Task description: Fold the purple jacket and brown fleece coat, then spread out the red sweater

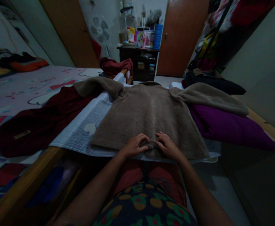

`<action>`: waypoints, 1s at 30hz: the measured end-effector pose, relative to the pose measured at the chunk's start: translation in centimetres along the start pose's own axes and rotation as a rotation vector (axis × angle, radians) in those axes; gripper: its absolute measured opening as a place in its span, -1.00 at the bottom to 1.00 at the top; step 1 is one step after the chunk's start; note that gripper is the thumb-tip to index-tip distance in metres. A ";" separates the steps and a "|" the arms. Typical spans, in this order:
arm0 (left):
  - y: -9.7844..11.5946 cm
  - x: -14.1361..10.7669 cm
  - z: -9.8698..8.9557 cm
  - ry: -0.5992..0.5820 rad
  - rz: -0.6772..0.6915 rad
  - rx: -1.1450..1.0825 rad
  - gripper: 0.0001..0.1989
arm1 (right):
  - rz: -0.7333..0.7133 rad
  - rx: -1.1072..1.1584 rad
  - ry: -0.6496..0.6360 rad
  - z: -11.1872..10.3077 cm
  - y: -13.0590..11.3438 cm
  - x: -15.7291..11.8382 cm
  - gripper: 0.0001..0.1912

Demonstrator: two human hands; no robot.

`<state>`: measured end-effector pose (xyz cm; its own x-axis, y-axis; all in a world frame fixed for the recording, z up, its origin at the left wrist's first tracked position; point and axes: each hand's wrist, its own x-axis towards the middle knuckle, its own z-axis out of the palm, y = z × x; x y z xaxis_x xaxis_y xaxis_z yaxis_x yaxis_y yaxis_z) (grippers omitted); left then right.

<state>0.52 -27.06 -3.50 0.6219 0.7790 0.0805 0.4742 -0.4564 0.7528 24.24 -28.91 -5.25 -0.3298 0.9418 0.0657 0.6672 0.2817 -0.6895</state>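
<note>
A brown fleecy jacket (pixel 149 113) lies spread out in front of me, its two sleeves reaching out to the left and right. My left hand (pixel 136 145) rests on the jacket near its bottom hem, thumb and fingers apart. Close beside it, my right hand (pixel 167 145) lies on the same hem with its fingers spread. Between the hands the fabric is slightly bunched. Under the jacket is a light blue quilted cloth (pixel 73 138). The jacket's left sleeve overlaps a dark red garment (pixel 40 121); the right sleeve lies across folded purple cloth (pixel 229 125).
To the left is a bed with a printed sheet (pixel 33 83) and a wooden frame edge (pixel 33 179). Dark folded clothes (pixel 212 82) are stacked at the back right. A red cloth (pixel 116 66), a fan (pixel 100 30) and a black cabinet (pixel 138 64) stand farther back.
</note>
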 end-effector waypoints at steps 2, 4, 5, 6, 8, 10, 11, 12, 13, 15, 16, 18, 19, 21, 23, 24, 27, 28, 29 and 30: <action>-0.1 0.0 0.1 0.007 0.005 0.001 -0.75 | 0.001 -0.006 -0.003 0.0 0.0 0.0 -0.89; -0.1 0.0 0.1 0.007 0.009 -0.003 -0.75 | 0.001 -0.009 -0.006 0.0 0.1 0.0 -0.89; -0.1 0.0 0.1 0.005 0.009 -0.004 -0.75 | 0.000 -0.007 -0.005 0.1 0.1 0.0 -0.89; -0.1 0.1 0.1 0.004 0.009 -0.004 -0.76 | -0.001 -0.004 -0.004 0.1 0.2 0.1 -0.89; -0.1 0.1 0.1 0.007 0.005 0.002 -0.76 | -0.002 -0.003 -0.001 0.1 0.2 0.1 -0.89; -0.1 0.1 0.1 0.010 0.004 0.011 -0.75 | -0.004 -0.009 0.001 0.1 0.2 0.1 -0.89; -0.1 0.1 0.1 0.010 0.004 0.012 -0.75 | -0.005 -0.013 0.000 0.1 0.2 0.1 -0.88; -0.1 0.1 0.1 0.009 0.005 0.011 -0.75 | -0.006 -0.015 -0.001 0.1 0.2 0.1 -0.89; -0.1 0.1 0.1 0.008 0.006 0.008 -0.75 | -0.006 -0.016 -0.002 0.1 0.1 0.0 -0.89; -0.2 0.1 0.1 0.010 0.008 0.002 -0.74 | -0.004 -0.015 -0.003 0.0 0.1 0.0 -0.89; -0.2 0.1 0.2 0.012 0.009 0.001 -0.74 | -0.001 -0.014 -0.005 0.0 0.1 0.0 -0.89; -0.2 0.1 0.2 0.015 0.008 0.003 -0.73 | 0.005 -0.012 -0.006 0.0 0.0 0.0 -0.88; -0.2 0.0 0.2 0.014 0.006 0.005 -0.72 | 0.006 -0.011 -0.006 0.0 0.0 0.0 -0.88; -0.1 0.0 0.2 0.011 0.003 0.008 -0.72 | 0.006 -0.008 -0.003 0.0 0.0 0.0 -0.88; -0.1 0.0 0.2 0.014 0.001 0.012 -0.72 | 0.008 -0.005 0.000 0.0 0.0 0.0 -0.89; -0.1 0.0 0.2 0.017 0.000 0.014 -0.72 | 0.009 -0.006 0.000 0.0 -0.1 0.0 -0.89; -0.1 0.0 0.2 0.018 -0.001 0.012 -0.72 | 0.012 -0.014 -0.003 0.0 -0.2 0.0 -0.89; -0.1 0.0 0.2 0.017 0.001 0.009 -0.72 | 0.013 -0.016 -0.003 0.0 -0.2 0.0 -0.89; -0.1 0.0 0.2 0.015 0.004 0.006 -0.72 | 0.013 -0.015 -0.003 -0.1 -0.2 0.0 -0.89; -0.1 0.0 0.2 0.014 0.007 0.003 -0.71 | 0.011 -0.013 -0.003 -0.1 -0.1 0.0 -0.89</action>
<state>0.57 -27.05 -3.72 0.6163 0.7817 0.0955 0.4716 -0.4634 0.7502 24.19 -28.93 -5.11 -0.3242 0.9443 0.0558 0.6793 0.2735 -0.6810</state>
